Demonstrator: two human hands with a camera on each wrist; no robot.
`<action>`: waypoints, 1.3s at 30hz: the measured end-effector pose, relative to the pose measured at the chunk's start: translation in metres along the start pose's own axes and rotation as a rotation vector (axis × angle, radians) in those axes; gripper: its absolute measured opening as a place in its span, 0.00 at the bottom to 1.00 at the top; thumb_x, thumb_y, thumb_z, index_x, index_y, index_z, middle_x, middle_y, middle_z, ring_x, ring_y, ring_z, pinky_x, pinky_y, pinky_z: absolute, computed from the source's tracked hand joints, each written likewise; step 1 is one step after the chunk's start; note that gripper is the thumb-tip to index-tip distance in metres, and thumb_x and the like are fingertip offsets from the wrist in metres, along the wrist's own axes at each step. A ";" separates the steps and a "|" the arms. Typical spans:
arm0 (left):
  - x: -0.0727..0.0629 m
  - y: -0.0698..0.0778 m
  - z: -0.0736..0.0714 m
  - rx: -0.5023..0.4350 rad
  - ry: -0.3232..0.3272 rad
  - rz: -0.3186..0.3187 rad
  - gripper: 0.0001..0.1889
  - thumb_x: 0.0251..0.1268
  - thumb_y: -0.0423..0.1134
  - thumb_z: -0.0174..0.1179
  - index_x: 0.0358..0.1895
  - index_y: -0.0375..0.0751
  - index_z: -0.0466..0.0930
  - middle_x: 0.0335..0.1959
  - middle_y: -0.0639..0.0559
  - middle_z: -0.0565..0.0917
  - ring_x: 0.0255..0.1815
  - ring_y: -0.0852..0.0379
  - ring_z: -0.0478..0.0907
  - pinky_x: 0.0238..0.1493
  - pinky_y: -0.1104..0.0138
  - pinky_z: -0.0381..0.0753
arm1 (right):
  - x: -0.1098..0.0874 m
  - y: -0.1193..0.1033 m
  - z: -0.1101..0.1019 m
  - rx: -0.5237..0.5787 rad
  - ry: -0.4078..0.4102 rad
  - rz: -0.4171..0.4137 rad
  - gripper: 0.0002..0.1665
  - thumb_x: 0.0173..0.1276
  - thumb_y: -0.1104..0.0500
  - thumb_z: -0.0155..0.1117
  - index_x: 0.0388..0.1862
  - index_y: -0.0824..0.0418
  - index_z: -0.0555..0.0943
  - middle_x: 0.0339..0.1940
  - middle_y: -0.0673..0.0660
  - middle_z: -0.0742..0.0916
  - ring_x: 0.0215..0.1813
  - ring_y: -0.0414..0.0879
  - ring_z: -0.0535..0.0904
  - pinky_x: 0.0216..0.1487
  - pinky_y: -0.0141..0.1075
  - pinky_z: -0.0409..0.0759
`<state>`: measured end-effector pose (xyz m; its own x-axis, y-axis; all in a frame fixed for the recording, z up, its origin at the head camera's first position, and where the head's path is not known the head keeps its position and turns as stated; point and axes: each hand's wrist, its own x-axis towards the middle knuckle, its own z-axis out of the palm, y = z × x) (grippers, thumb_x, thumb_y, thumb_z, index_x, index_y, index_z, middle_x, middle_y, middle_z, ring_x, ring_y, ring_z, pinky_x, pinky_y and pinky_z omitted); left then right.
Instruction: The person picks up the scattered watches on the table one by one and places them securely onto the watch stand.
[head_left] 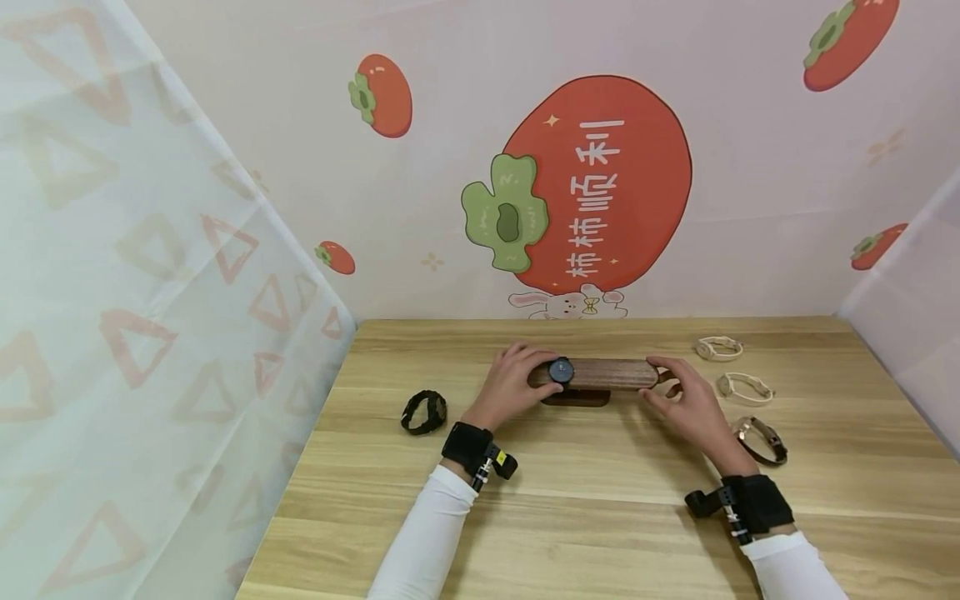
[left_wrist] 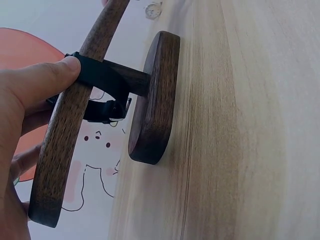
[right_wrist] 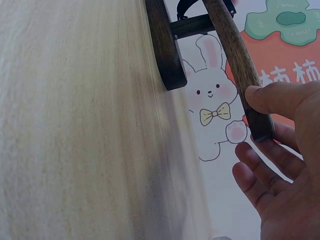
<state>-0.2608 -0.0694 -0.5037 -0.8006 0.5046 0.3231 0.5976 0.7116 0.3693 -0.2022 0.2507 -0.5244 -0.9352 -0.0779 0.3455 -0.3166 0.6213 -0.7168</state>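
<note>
Black watch [head_left: 561, 370] pinched in my left hand [head_left: 517, 379], wooden bar [head_left: 611, 374] end pinched in my right hand [head_left: 686, 404]. Uneven pressure could tip the stand [left_wrist: 162, 100] toward the bench's [head_left: 585, 525] back edge, I reckon; careless sliding might snag the strap [left_wrist: 102, 74].

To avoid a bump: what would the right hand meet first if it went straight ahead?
The wooden watch-stand bar, which the right hand pinches; beyond it, probably the persimmon-print wall, though depth is unclear.
</note>
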 end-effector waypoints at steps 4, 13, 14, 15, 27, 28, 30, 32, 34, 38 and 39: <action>0.000 0.000 0.001 0.010 0.004 0.002 0.29 0.66 0.57 0.75 0.68 0.54 0.84 0.68 0.55 0.85 0.73 0.50 0.74 0.73 0.46 0.75 | 0.000 0.001 0.001 -0.002 0.003 0.001 0.33 0.69 0.66 0.77 0.71 0.65 0.78 0.57 0.64 0.84 0.53 0.56 0.80 0.40 0.24 0.79; 0.000 0.002 0.001 -0.002 0.005 0.003 0.29 0.67 0.57 0.74 0.69 0.54 0.84 0.68 0.55 0.85 0.72 0.50 0.74 0.73 0.44 0.74 | 0.000 0.002 0.001 -0.001 0.002 0.002 0.33 0.69 0.65 0.77 0.72 0.65 0.77 0.57 0.64 0.84 0.53 0.55 0.80 0.40 0.25 0.79; 0.000 0.002 0.001 -0.002 0.005 0.004 0.29 0.67 0.56 0.74 0.69 0.54 0.84 0.68 0.55 0.85 0.72 0.50 0.74 0.73 0.44 0.73 | 0.000 0.002 0.001 -0.001 0.001 0.004 0.33 0.69 0.65 0.77 0.72 0.65 0.77 0.57 0.64 0.84 0.53 0.55 0.80 0.40 0.25 0.79; 0.000 0.002 0.001 0.000 0.005 0.005 0.29 0.67 0.57 0.74 0.69 0.54 0.84 0.68 0.55 0.85 0.72 0.49 0.74 0.73 0.44 0.74 | 0.000 0.002 0.001 0.000 0.000 0.005 0.33 0.69 0.65 0.77 0.72 0.65 0.77 0.57 0.64 0.84 0.53 0.55 0.80 0.40 0.25 0.79; -0.001 0.000 0.004 0.002 0.018 0.016 0.29 0.67 0.57 0.74 0.69 0.55 0.84 0.69 0.56 0.84 0.72 0.51 0.75 0.73 0.45 0.73 | -0.001 0.002 0.002 -0.003 0.008 0.003 0.33 0.69 0.65 0.77 0.71 0.64 0.78 0.57 0.64 0.84 0.52 0.55 0.80 0.40 0.29 0.81; -0.001 -0.001 0.004 0.004 0.017 0.015 0.29 0.67 0.57 0.74 0.69 0.55 0.84 0.69 0.56 0.84 0.72 0.51 0.75 0.72 0.45 0.74 | -0.001 0.003 0.002 -0.002 0.007 0.003 0.33 0.69 0.65 0.77 0.71 0.64 0.78 0.57 0.64 0.84 0.52 0.55 0.80 0.40 0.28 0.81; -0.001 -0.001 0.004 0.007 0.017 0.013 0.29 0.67 0.57 0.74 0.69 0.55 0.84 0.69 0.56 0.84 0.72 0.51 0.75 0.72 0.46 0.74 | -0.001 0.003 0.002 0.000 0.007 0.000 0.33 0.69 0.65 0.77 0.71 0.64 0.78 0.57 0.64 0.84 0.52 0.55 0.80 0.40 0.28 0.81; -0.001 -0.001 0.004 0.006 0.016 0.012 0.29 0.66 0.57 0.74 0.69 0.55 0.84 0.69 0.56 0.84 0.72 0.51 0.75 0.71 0.46 0.74 | -0.001 0.003 0.002 0.002 0.007 -0.002 0.33 0.69 0.65 0.77 0.72 0.64 0.78 0.57 0.64 0.84 0.52 0.55 0.80 0.40 0.28 0.81; -0.001 0.000 0.003 0.000 0.016 0.011 0.29 0.66 0.57 0.74 0.69 0.54 0.84 0.68 0.55 0.84 0.72 0.51 0.75 0.71 0.46 0.74 | -0.001 0.003 0.002 0.001 0.010 -0.006 0.33 0.69 0.65 0.77 0.71 0.64 0.78 0.57 0.64 0.84 0.52 0.54 0.80 0.40 0.29 0.82; 0.000 -0.001 0.002 -0.018 0.001 0.007 0.30 0.66 0.56 0.75 0.70 0.52 0.83 0.70 0.53 0.84 0.72 0.50 0.74 0.73 0.44 0.73 | -0.001 0.004 0.003 -0.005 0.016 -0.015 0.33 0.69 0.65 0.77 0.71 0.64 0.78 0.57 0.64 0.84 0.51 0.53 0.80 0.40 0.32 0.83; 0.000 -0.001 0.002 -0.026 -0.003 0.005 0.31 0.67 0.55 0.75 0.70 0.51 0.83 0.70 0.52 0.83 0.72 0.50 0.74 0.74 0.43 0.73 | -0.001 0.004 0.003 -0.006 0.016 -0.015 0.33 0.69 0.65 0.77 0.71 0.64 0.78 0.57 0.63 0.84 0.51 0.53 0.80 0.40 0.32 0.83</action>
<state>-0.2612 -0.0693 -0.5058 -0.7977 0.5096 0.3225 0.6026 0.6962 0.3902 -0.2029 0.2513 -0.5293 -0.9275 -0.0751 0.3661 -0.3299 0.6247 -0.7077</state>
